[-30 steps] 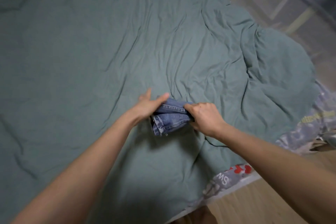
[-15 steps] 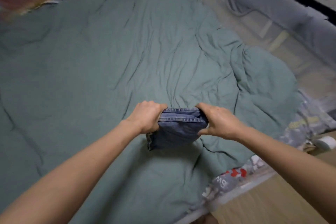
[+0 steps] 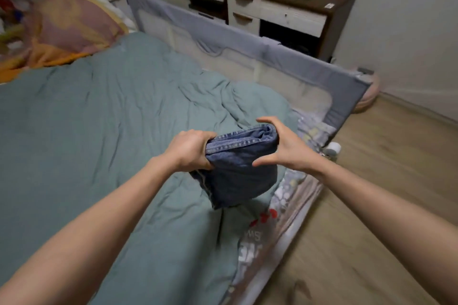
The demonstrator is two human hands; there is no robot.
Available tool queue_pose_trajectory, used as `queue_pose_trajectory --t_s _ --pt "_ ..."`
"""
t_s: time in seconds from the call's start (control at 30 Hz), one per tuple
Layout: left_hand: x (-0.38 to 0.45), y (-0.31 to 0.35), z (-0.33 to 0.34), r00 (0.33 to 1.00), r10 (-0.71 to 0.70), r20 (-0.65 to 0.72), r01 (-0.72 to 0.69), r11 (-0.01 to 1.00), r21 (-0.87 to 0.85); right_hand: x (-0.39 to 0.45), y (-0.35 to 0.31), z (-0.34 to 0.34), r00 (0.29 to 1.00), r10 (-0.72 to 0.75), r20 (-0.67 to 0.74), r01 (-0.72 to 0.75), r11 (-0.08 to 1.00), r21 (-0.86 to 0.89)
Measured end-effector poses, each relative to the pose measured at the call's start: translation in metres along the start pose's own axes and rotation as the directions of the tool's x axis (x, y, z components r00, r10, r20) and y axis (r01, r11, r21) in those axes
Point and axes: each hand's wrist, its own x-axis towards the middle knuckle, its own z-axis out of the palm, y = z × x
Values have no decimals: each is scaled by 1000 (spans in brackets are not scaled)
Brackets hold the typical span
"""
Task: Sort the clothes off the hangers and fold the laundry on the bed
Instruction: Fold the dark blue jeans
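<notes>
The folded jeans (image 3: 244, 168), a thick bundle of dark blue denim, hang in the air above the near right part of the bed (image 3: 74, 131), gripped at their upper fold by both hands; their lower end droops toward the green duvet (image 3: 124, 96) but it cannot be told whether it touches it. The left hand (image 3: 189, 152) clamps the left end of the jeans, its fingers (image 3: 208, 140) curled over the top fold and the thumb tucked under the cloth; the right hand (image 3: 287, 148) holds the right end of the jeans, its fingers (image 3: 266, 121) curved and spread over the top edge, its thumb (image 3: 262, 161) stretched out across the front face of the denim, so the bundle sits in the fork between them. Both forearms are bare and reach in from the near edge of the view.

The duvet lies creased over most of the bed; a patterned sheet (image 3: 262, 235) with red and grey print shows at the bed's near right corner, below the jeans. A grey padded bed rail (image 3: 260, 54) runs along the far right side of the bed, beyond the jeans; a pink and orange pillow (image 3: 67, 22) lies at the head of the bed, far left of the jeans. Behind the rail stands a dark wooden dresser (image 3: 292, 7) with pale drawers; a wooden floor (image 3: 384, 181) lies to the right of the bed.
</notes>
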Motion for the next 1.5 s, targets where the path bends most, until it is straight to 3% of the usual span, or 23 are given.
queue_pose_trajectory --t_s 0.23,0.37,0.43,0.57,0.63,0.73,0.9,1.0,1.1,1.2,1.27,1.4,1.5 --pt "35 77 1 984 179 -13 -180 977 -111 -46 18 -73 976 -66 -206 54 997 -61" --pt "51 108 -3 981 194 12 -187 959 -211 -54 22 -101 962 10 -273 17 995 97" --pt "56 114 0 980 178 88 -142 938 -316 -56 30 -112 975 64 -212 -29 986 162" --pt "63 122 2 968 164 189 -25 814 -581 -79 67 -117 987 143 76 -156 961 226" --pt "71 129 -3 957 157 245 41 762 -646 -88 84 -116 978 203 43 -207 947 247" --pt "94 148 -8 911 174 375 120 756 -643 -87 110 -128 947 309 -91 -276 924 266" --pt "145 204 8 855 203 477 136 800 -585 -112 153 -166 877 468 -107 -421 857 297" --pt "176 255 23 838 261 480 25 859 -511 -147 178 -201 835 546 -65 -500 803 324" --pt "202 318 36 817 380 433 -289 920 -263 -177 188 -247 823 509 -252 -486 861 149" --pt "220 385 44 739 498 454 -534 844 -55 -200 181 -269 871 412 -267 -459 876 -145" --pt "228 427 47 660 566 494 -617 783 -72 -218 186 -262 840 483 -247 -538 802 -260" --pt "236 506 66 468 722 509 -740 635 -222 -275 200 -252 602 596 -531 -784 568 -252" --pt "233 556 82 247 796 552 -705 539 -462 -332 192 -259 472 626 -621 -842 528 -109"
